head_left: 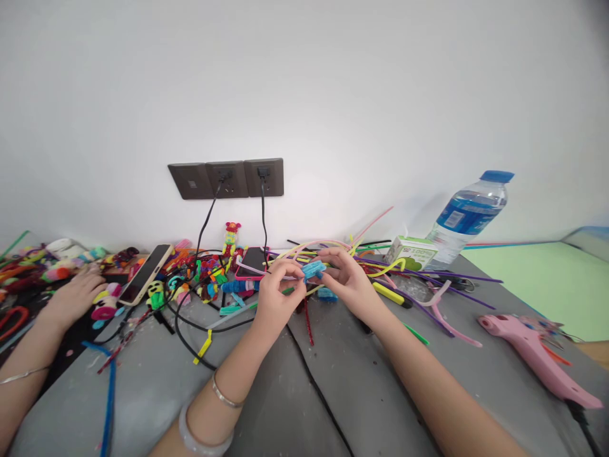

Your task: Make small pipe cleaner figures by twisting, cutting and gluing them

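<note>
Between both hands is a small light-blue bundle of folded pipe cleaner (313, 270), raised above the grey table. My left hand (281, 293) pinches its left end between thumb and fingers. On the right end, the thumb and fingers of my right hand (351, 280) are closed too. Just below the right fingers lies another light-blue fuzzy piece (327, 294). Loose pipe cleaners in pink, yellow and purple spread behind and to the right of the hands. A dark blue wound fuzzy piece (238, 287) sits left of my left hand.
A pink glue gun (537, 362) lies at the right. Behind it stand a water bottle (464, 219) and a juice carton (412, 252). Black cables cross the table from wall sockets (226, 179). At left, another person's hand (78, 295) rests beside a phone (146, 274) and several fuzzy figures.
</note>
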Action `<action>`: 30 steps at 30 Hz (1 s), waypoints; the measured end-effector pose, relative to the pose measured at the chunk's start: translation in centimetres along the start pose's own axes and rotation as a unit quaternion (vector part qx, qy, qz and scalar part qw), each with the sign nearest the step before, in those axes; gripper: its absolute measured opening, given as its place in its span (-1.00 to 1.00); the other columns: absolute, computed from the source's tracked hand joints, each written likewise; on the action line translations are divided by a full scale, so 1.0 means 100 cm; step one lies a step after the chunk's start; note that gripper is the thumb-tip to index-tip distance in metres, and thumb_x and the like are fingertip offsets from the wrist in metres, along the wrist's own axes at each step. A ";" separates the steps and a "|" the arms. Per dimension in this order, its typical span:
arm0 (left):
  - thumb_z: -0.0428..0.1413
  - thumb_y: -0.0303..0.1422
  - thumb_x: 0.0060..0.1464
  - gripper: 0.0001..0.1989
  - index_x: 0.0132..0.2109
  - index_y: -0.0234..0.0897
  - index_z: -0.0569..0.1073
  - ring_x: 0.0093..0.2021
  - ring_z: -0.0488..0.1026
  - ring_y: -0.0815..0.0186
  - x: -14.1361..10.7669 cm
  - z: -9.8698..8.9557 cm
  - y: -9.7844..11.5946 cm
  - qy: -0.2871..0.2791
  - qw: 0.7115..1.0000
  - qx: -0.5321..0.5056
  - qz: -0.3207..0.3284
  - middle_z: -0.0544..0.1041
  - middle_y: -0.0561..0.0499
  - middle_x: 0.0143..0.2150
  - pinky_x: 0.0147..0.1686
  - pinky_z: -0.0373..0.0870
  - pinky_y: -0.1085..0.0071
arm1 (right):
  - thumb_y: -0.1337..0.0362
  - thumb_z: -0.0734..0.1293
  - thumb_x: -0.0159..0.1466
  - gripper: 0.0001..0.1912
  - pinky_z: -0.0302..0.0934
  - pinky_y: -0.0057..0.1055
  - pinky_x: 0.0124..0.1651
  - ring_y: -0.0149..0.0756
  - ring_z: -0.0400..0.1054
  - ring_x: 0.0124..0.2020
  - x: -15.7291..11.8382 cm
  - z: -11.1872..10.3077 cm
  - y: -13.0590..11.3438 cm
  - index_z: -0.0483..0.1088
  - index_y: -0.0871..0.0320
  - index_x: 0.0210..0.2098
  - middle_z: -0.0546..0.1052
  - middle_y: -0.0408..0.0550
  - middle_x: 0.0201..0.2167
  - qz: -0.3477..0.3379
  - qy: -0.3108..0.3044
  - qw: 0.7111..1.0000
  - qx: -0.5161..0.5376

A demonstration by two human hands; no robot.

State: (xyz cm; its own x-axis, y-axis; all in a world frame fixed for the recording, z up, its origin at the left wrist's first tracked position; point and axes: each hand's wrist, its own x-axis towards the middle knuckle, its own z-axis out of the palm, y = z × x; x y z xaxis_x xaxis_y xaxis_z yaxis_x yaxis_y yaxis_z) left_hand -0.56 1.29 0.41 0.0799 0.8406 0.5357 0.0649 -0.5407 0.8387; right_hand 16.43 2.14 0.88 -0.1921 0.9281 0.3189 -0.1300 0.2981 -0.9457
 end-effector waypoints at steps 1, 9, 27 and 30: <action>0.09 -0.55 0.03 -0.88 -0.30 -0.26 0.42 -0.09 0.44 0.28 0.000 -0.001 0.000 0.006 1.000 0.002 0.000 0.39 -0.07 -0.15 -0.28 0.55 0.46 | 0.13 0.41 0.20 -0.65 0.43 -0.25 -0.13 -0.26 0.50 -0.21 0.000 0.000 0.000 0.29 0.04 -0.08 0.45 -0.01 -0.09 0.023 -0.003 1.000 0.011; 0.09 -0.56 0.02 -0.88 -0.32 -0.26 0.44 -0.03 0.44 0.27 0.003 -0.004 -0.003 0.010 1.000 0.001 -0.001 0.41 -0.07 -0.14 -0.22 0.52 0.43 | 0.01 0.40 0.19 -0.60 0.34 -0.38 -0.38 -0.38 0.45 -0.50 0.001 -0.004 -0.005 0.38 0.12 -0.09 0.56 -0.10 -0.38 0.130 0.004 0.990 0.045; 0.31 -0.28 -0.06 -0.67 -0.15 -0.26 0.44 -0.18 0.49 0.27 0.004 -0.004 -0.002 -0.006 0.976 -0.162 -0.143 0.49 -0.08 -0.10 -0.36 0.53 0.44 | 0.08 0.53 0.05 -0.60 0.30 -0.44 -0.39 -0.42 0.39 -0.52 0.001 -0.003 -0.010 0.41 0.13 -0.23 0.51 -0.17 -0.50 0.169 0.013 0.974 0.152; 0.31 -0.24 -0.06 -0.66 -0.13 -0.28 0.50 -0.17 0.52 0.24 0.004 -0.003 -0.003 -0.002 0.972 -0.162 -0.171 0.55 -0.10 -0.12 -0.33 0.55 0.39 | 0.05 0.53 0.04 -0.58 0.29 -0.42 -0.41 -0.41 0.38 -0.54 0.001 -0.002 -0.010 0.42 0.14 -0.23 0.51 -0.17 -0.51 0.162 0.012 0.977 0.140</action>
State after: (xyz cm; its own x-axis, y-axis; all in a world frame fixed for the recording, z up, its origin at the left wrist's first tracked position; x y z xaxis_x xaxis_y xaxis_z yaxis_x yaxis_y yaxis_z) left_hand -0.90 1.84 0.39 0.1132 0.9687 0.2211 -0.2279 -0.1913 0.9547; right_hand 16.77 2.01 1.82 -0.2450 0.9695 0.0021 -0.3270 -0.0806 -0.9416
